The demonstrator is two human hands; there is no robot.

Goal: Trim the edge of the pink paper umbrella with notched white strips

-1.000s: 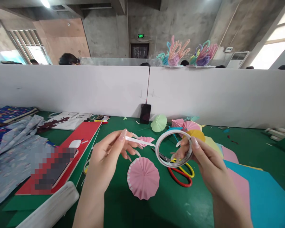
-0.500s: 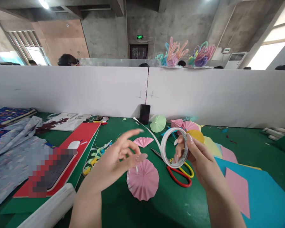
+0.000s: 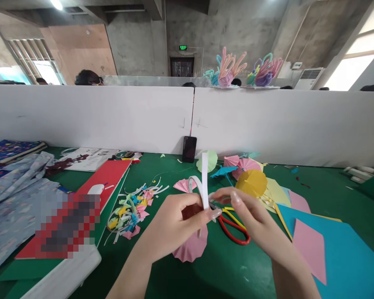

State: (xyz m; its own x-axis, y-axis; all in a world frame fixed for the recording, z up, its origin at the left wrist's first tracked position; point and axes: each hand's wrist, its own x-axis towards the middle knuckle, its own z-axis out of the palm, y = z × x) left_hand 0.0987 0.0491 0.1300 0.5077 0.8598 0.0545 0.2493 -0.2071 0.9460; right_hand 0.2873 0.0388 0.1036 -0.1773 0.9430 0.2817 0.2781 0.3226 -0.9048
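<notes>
My left hand [image 3: 180, 218] is closed around a roll of white double-sided tape [image 3: 205, 182], which is turned edge-on. Its loose strip stands up above my fingers, and my hand hides much of the roll. Just to the right, my right hand [image 3: 246, 211] is open, its fingers slightly bent and apart with nothing visible in them. Under both hands lies a pleated pink paper disc [image 3: 190, 248], partly covered. Scissors [image 3: 237, 238] with red and yellow handles lie on the green table beside it. A folded pink paper fan [image 3: 183, 185] sits behind my left hand.
Paper scraps [image 3: 134, 209] are heaped at left, near a red board [image 3: 109, 176]. Small paper umbrellas [image 3: 252, 182] stand at the back right, before blue paper sheets [image 3: 345, 249]. A phone [image 3: 189, 148] leans on the white partition [image 3: 96, 120].
The tape roll has passed from my right hand to my left and turned edge-on. My left hand has moved right and closed; my right hand has let go and opened.
</notes>
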